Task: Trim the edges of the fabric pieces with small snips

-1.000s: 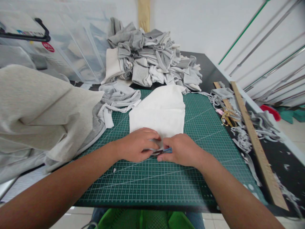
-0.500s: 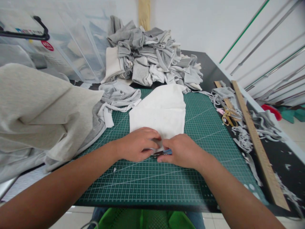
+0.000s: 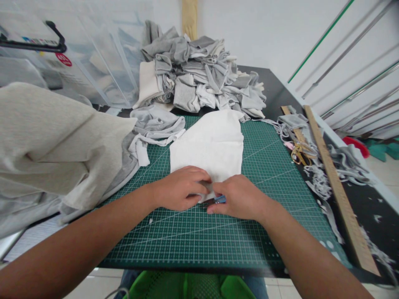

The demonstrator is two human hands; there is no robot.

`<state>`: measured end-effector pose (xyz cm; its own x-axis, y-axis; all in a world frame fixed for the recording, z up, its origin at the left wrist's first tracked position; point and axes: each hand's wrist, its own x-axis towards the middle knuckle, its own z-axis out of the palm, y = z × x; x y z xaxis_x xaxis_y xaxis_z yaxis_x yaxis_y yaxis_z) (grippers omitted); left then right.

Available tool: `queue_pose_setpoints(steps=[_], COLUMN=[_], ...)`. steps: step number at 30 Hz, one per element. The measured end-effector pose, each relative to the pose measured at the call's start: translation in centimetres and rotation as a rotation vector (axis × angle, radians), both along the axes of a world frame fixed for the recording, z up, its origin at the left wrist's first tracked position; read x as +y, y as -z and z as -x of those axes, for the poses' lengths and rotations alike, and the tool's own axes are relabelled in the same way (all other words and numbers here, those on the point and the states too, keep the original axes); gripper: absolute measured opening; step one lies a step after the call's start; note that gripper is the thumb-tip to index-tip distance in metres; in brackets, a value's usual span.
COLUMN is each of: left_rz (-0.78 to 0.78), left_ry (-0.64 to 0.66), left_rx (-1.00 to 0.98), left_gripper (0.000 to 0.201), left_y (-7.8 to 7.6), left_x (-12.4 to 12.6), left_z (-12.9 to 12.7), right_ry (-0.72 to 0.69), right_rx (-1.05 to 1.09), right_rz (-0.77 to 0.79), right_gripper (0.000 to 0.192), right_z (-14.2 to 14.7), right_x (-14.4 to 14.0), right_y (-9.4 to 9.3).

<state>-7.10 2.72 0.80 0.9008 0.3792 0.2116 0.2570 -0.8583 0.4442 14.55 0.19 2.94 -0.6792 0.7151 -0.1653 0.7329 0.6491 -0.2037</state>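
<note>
A white piece of cloth (image 3: 208, 145) lies flat on the green cutting mat (image 3: 187, 241), its near edge between my two hands. My left hand (image 3: 181, 189) has its fingers curled on that near edge, pinching the fabric. In my right hand (image 3: 240, 196) are thread snips (image 3: 220, 199), with a blue part showing between thumb and fingers. Their dark blades point left, at the lower edge of the cloth near my left fingertips. My fingers hide most of the snips.
Behind the mat rises a heap of grey and cream fabric pieces (image 3: 199, 70). Larger grey-beige cloth (image 3: 56, 141) drapes at left, before a clear plastic bin (image 3: 102, 62). On the right lie a wooden ruler (image 3: 338, 178), gold-handled scissors (image 3: 298, 154) and fabric scraps (image 3: 321, 182).
The blades of the snips have shifted slightly right at the cloth's near edge. My left hand and the cloth are almost unmoved.
</note>
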Motion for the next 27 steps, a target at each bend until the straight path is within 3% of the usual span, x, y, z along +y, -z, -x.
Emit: queue_pose_setpoints(steps=[17,27], left_rz=[0.001,0.003], left_ry=[-0.004,0.004], left_rx=[0.016,0.017], left_gripper=[0.019,0.018], left_y=[0.1,0.0], left_x=[0.0,0.0], left_z=[0.1,0.1], right_ry=[-0.024,0.037], right_rx=[0.102,0.033], right_rz=[0.087,-0.050], right_gripper=[0.039,0.044], right_z=[-0.2,-0.4], right_x=[0.1,0.2], right_y=[-0.3,0.9])
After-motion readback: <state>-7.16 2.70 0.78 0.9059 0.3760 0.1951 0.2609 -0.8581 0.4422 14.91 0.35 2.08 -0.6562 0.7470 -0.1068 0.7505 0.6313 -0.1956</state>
